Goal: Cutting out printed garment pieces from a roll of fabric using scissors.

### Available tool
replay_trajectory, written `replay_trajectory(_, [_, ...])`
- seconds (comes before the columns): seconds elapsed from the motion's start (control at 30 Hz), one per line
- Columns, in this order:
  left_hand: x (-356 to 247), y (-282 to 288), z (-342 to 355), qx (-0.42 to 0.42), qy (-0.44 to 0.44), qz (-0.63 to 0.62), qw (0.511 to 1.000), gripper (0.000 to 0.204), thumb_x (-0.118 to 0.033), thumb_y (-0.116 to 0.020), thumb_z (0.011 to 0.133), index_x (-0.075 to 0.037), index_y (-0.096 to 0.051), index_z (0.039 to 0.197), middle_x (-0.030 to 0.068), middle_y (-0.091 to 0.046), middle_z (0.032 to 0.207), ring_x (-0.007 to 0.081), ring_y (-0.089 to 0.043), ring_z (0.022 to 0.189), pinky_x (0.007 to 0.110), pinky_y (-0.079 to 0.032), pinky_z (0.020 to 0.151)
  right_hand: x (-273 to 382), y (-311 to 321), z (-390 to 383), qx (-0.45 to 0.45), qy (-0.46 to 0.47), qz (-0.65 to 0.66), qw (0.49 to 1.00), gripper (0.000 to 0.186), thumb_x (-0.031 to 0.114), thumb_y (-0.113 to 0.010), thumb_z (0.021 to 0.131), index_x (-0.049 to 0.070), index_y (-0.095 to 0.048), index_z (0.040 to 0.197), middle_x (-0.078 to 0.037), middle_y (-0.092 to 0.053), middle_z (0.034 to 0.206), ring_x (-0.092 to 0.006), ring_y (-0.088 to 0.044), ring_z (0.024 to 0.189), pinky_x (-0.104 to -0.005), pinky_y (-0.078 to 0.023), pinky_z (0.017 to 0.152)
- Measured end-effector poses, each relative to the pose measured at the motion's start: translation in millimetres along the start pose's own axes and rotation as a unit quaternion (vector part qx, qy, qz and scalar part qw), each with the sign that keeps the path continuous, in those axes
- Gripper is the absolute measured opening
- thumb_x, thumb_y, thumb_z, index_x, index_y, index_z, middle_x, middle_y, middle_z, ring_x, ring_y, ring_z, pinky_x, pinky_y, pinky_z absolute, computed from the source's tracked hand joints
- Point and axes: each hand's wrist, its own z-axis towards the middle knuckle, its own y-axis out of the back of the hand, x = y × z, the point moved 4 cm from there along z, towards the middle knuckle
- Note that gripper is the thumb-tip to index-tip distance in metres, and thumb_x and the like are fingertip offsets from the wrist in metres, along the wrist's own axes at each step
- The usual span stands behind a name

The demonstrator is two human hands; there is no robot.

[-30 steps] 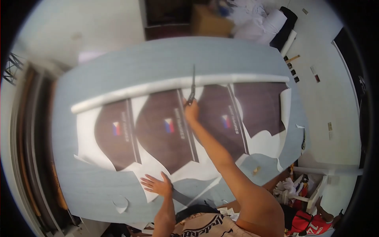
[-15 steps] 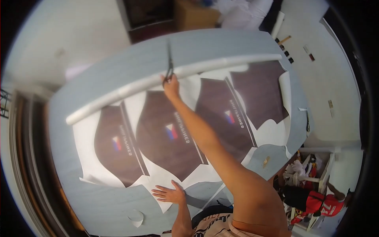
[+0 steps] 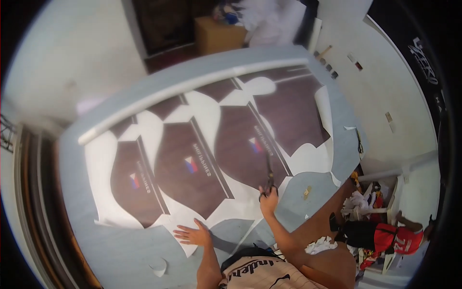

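A wide white sheet [image 3: 243, 189] printed with dark brown garment shapes lies across the table, its far side wound into a long roll [image 3: 159, 98]. Each large shape bears a thin stripe, a small flag and lettering; one dark printed panel [image 3: 240, 139] lies in front of my right hand. With fingers spread, my left hand [image 3: 194, 236] rests flat at the sheet's near edge. My right hand [image 3: 269, 200] is closed around the handles of dark scissors [image 3: 270, 176], whose blades point away from me over the sheet. Whether the blades touch it, I cannot tell.
The pale blue table [image 3: 120, 250] has a curled white scrap [image 3: 158, 266] near its front left. A person in a red top [image 3: 406, 239] is at the right, beside a white shelf [image 3: 385, 212] of cloth. A cardboard box [image 3: 219, 36] stands beyond the far edge.
My right hand has drawn back from the roll toward me with the scissors. More of the sheet is unrolled, baring another row of dark shapes. My left hand stays flat near the edge.
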Motion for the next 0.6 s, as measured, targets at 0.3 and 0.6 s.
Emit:
replay_trajectory(0.3, [53, 29, -14, 0.016, 0.138, -0.089, 0.986, 0.065, -0.042, -0.076, 0.088, -0.016, -0.055, 0.144, 0.0322, -0.032, 0.152, 0.0478, -0.039, 0.137, 0.06, -0.043, 0.104, -126, 43, -57, -0.115, -0.156, -0.005, 0.981, 0.044, 0.018, -0.089, 0.074, -0.002, -0.058, 0.098, -0.015, -0.068, 0.092, -0.035, -0.067, 0.085, -0.047, -0.052, 0.077])
replay_trajectory(0.6, [100, 43, -37, 0.079, 0.213, -0.116, 0.967, 0.06, -0.021, -0.087, 0.073, -0.011, -0.061, 0.126, 0.0193, -0.042, 0.135, 0.0417, -0.051, 0.122, 0.05, -0.05, 0.098, -165, 59, -62, -0.103, -0.166, 0.06, 0.979, 0.036, 0.004, -0.09, 0.071, -0.003, -0.056, 0.084, -0.01, -0.066, 0.078, -0.0234, -0.061, 0.065, -0.0402, -0.053, 0.061])
